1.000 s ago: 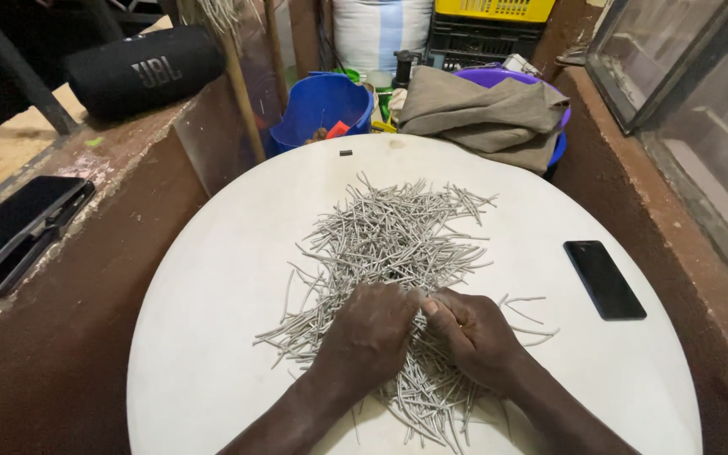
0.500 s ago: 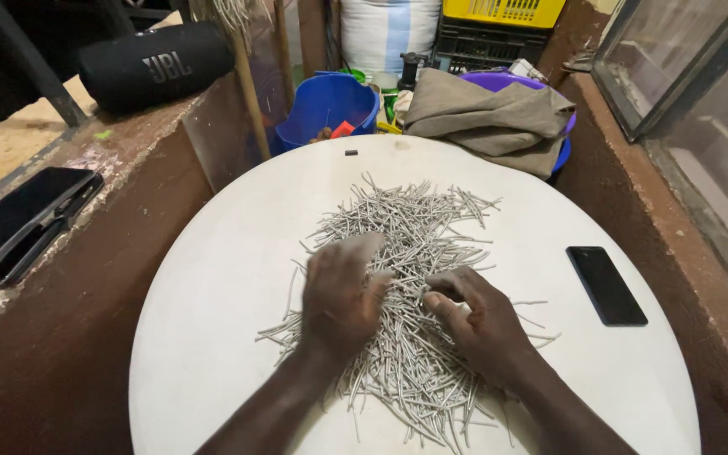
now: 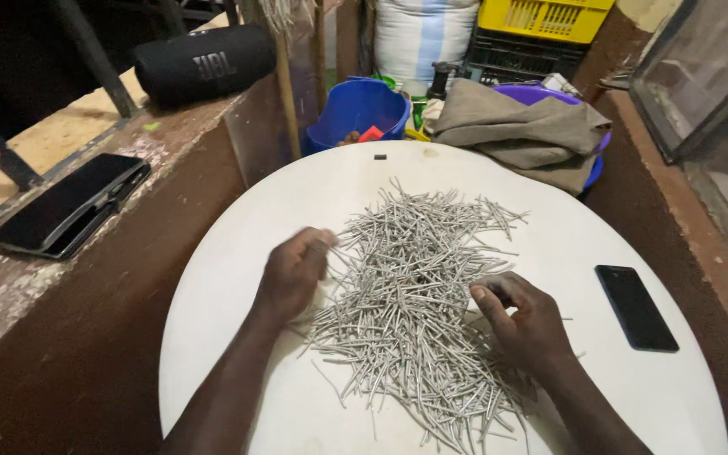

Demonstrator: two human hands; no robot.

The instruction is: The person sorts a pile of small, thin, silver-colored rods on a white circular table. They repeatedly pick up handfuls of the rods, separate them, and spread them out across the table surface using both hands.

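The rods (image 3: 419, 295) lie heaped at the table's (image 3: 238, 278) centre, with bare white room all round to its rim. The left hand (image 3: 292, 274), at nine o'clock of the heap, pinches a few rods in curled fingers. The right hand (image 3: 528, 324), at four o'clock, rests half-curled on the pile (any grip is hidden), the phone (image 3: 636, 307) lying apart at three.

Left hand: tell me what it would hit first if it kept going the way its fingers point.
The left hand points up and right, so it would likely meet the pile of thin grey metal sticks on the white round table at once; its fingertips already seem to touch the pile's edge.
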